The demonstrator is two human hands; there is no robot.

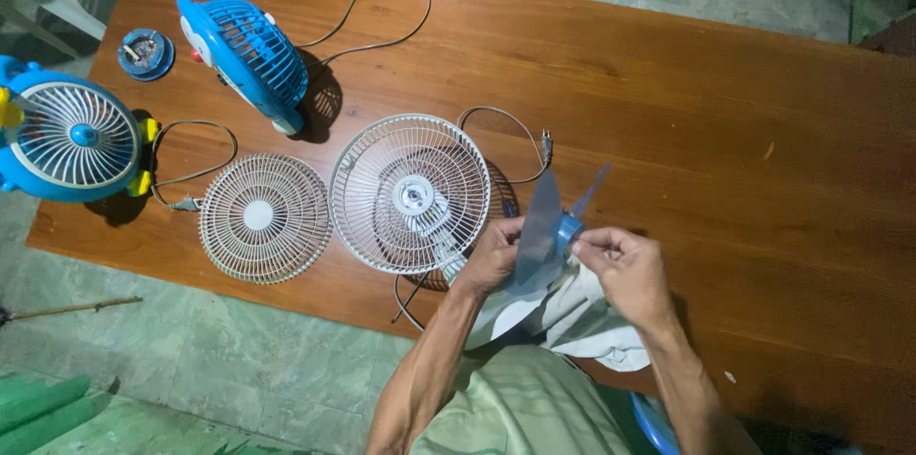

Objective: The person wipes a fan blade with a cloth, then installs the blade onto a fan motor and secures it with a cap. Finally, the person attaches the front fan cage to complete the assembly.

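Over the near edge of the long brown wooden table (pixel 668 102), the left hand (pixel 493 255) pinches one translucent blue plastic fan blade (pixel 540 226), while the right hand (pixel 625 269) presses a pale crumpled cloth (pixel 582 317) against its blue hub. Just left stands a white wire fan body (pixel 410 193), then a loose white round grille (pixel 264 217) lying flat.

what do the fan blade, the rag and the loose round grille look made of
Fan blade: translucent blue plastic, likely; the table shows through it. Rag: soft pale cloth, creased and drooping. Loose grille: thin white-coated wire, probably metal, radiating in fine spokes.
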